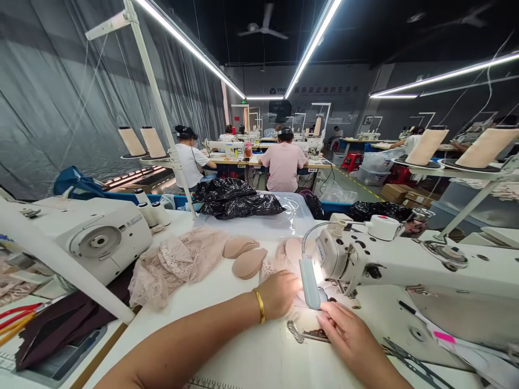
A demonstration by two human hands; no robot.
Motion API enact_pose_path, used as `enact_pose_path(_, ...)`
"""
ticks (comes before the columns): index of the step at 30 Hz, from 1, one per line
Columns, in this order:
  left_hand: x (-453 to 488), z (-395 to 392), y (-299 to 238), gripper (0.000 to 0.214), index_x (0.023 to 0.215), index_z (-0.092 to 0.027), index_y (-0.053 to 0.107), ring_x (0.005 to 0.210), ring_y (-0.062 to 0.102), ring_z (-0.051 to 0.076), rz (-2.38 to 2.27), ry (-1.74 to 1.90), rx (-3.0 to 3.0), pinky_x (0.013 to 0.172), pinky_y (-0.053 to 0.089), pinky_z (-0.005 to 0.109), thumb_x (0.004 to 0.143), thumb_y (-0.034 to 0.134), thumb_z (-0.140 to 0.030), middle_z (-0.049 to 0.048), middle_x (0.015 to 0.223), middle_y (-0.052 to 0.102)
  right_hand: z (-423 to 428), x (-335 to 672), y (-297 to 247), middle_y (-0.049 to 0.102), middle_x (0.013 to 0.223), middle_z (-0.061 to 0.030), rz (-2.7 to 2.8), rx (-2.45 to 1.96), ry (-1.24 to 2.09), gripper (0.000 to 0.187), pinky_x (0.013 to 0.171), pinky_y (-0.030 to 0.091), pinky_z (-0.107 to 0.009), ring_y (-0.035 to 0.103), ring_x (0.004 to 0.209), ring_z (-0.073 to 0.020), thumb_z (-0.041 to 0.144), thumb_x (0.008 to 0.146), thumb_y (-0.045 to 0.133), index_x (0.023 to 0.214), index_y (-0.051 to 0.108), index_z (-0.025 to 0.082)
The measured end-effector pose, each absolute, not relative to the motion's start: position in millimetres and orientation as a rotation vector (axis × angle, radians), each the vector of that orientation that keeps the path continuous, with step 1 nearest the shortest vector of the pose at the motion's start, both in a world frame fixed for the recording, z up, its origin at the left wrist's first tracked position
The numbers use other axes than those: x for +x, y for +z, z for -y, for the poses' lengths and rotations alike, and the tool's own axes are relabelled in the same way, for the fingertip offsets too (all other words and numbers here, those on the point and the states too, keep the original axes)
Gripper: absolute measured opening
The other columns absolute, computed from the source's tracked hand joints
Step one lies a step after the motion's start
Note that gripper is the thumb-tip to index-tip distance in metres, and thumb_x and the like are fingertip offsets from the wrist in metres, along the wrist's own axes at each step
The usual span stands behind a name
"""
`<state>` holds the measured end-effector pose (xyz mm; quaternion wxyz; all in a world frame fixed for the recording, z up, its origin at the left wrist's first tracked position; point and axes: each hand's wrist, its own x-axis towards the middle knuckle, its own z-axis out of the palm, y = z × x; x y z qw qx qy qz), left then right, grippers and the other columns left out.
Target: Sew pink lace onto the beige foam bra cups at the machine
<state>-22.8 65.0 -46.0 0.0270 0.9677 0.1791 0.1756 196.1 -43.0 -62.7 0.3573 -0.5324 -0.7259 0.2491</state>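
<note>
My left hand (279,294), with a gold bangle at the wrist, is closed on beige fabric (268,269) beside the sewing machine's (340,251) needle area. Its fingertips are partly hidden behind a grey lamp (310,283) on a bendy neck. My right hand (348,327) lies to the right of the lamp, thumb and fingers drawn together at the lamp's lower end. What those fingers pinch is too small to make out. Two groups of beige teardrop-shaped pads (248,263) lie left of the fabric, next to a heap of beige lace (178,262).
Scissors (413,363) and a pink-marked tool (445,337) lie on the right. Another sewing machine (101,235) stands left, near red-handled pliers (20,310). Black plastic bags (239,199) rest on a clear bin (298,210) at the back. Co-workers sit further ahead.
</note>
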Motion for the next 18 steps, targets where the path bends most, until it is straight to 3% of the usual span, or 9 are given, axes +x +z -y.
enact_pose_path(3, -44.6, -36.9, -40.1, 0.027, 0.114, -0.02, 0.055, 0.091, 0.065, 0.018, -0.532, 0.64, 2.824, 0.088, 0.053, 0.031, 0.088, 0.056, -0.013, 0.0044, 0.1, 0.071, 54.2, 163.6, -51.3, 0.061, 0.077, 0.0052, 1.407, -1.363, 1.143, 0.058, 0.058, 0.037, -0.029, 0.052, 0.061, -0.0168, 0.068, 0.097, 0.055, 0.138, 0.05, 0.027)
enact_pose_path(6, -78.3, -19.7, -31.3, 0.045, 0.124, -0.023, 0.057, 0.108, 0.067, 0.022, -0.622, 0.65, 2.515, 0.101, 0.052, 0.037, 0.081, 0.065, -0.017, 0.0047, 0.117, 0.072, 66.4, 133.0, -41.9, 0.062, 0.072, 0.0066, 1.048, -1.236, 1.358, 0.078, 0.059, 0.037, -0.027, 0.051, 0.062, -0.0152, 0.066, 0.082, 0.075, 0.141, 0.047, 0.023)
enact_pose_path(9, -118.4, -16.0, -18.2, 0.042, 0.119, -0.022, 0.063, 0.111, 0.068, 0.029, -0.987, 0.614, 2.266, 0.1, 0.053, 0.044, 0.077, 0.067, -0.021, 0.0086, 0.119, 0.072, 77.5, 114.3, -38.6, 0.066, 0.078, 0.0041, 0.808, -1.128, 1.377, 0.076, 0.061, 0.043, -0.027, 0.056, 0.066, -0.0159, 0.061, 0.076, 0.085, 0.136, 0.054, 0.025)
enact_pose_path(12, -144.8, 0.4, -5.7, 0.041, 0.125, -0.02, 0.061, 0.118, 0.063, 0.031, -1.341, 0.949, 1.95, 0.102, 0.05, 0.048, 0.09, 0.065, -0.04, 0.0144, 0.129, 0.067, 84.7, 104.9, -40.2, 0.065, 0.078, 0.0045, 0.67, -1.055, 1.395, 0.068, 0.063, 0.05, -0.028, 0.06, 0.067, -0.0162, 0.056, 0.076, 0.087, 0.132, 0.06, 0.029)
enact_pose_path(13, -147.2, 12.0, -4.0, 0.042, 0.123, -0.02, 0.061, 0.115, 0.063, 0.029, -1.391, 1.111, 1.788, 0.1, 0.051, 0.045, 0.093, 0.064, -0.049, 0.0133, 0.125, 0.067, 86.2, 102.2, -41.3, 0.066, 0.079, 0.0043, 0.651, -1.047, 1.391, 0.064, 0.064, 0.053, -0.029, 0.062, 0.068, -0.0167, 0.056, 0.077, 0.086, 0.13, 0.062, 0.03)
enact_pose_path(15, -141.6, 42.6, -6.7, 0.043, 0.107, -0.02, 0.065, 0.09, 0.063, 0.021, -1.277, 1.246, 1.482, 0.085, 0.053, 0.035, 0.095, 0.059, -0.062, 0.0071, 0.099, 0.069, 89.0, 96.5, -43.8, 0.068, 0.08, 0.0035, 0.632, -1.042, 1.37, 0.058, 0.067, 0.057, -0.032, 0.065, 0.071, -0.0184, 0.057, 0.081, 0.083, 0.129, 0.064, 0.032)
enact_pose_path(17, -125.6, 75.7, -16.5, 0.054, 0.087, -0.021, 0.068, 0.062, 0.054, 0.016, -0.932, 0.858, 1.287, 0.063, 0.049, 0.029, 0.092, 0.058, -0.074, 0.0016, 0.071, 0.062, 94.1, 90.5, -47.0, 0.068, 0.08, 0.003, 0.612, -1.043, 1.338, 0.056, 0.069, 0.059, -0.035, 0.067, 0.072, -0.0199, 0.057, 0.082, 0.082, 0.13, 0.066, 0.033)
enact_pose_path(18, -115.5, 90.1, -22.2, 0.06, 0.088, -0.021, 0.072, 0.063, 0.056, 0.017, -0.778, 0.626, 1.196, 0.065, 0.05, 0.031, 0.089, 0.057, -0.079, 0.0026, 0.072, 0.064, 98.3, 88.0, -49.4, 0.067, 0.078, 0.0031, 0.599, -1.047, 1.318, 0.056, 0.07, 0.059, -0.036, 0.068, 0.072, -0.0202, 0.057, 0.081, 0.083, 0.129, 0.067, 0.033)
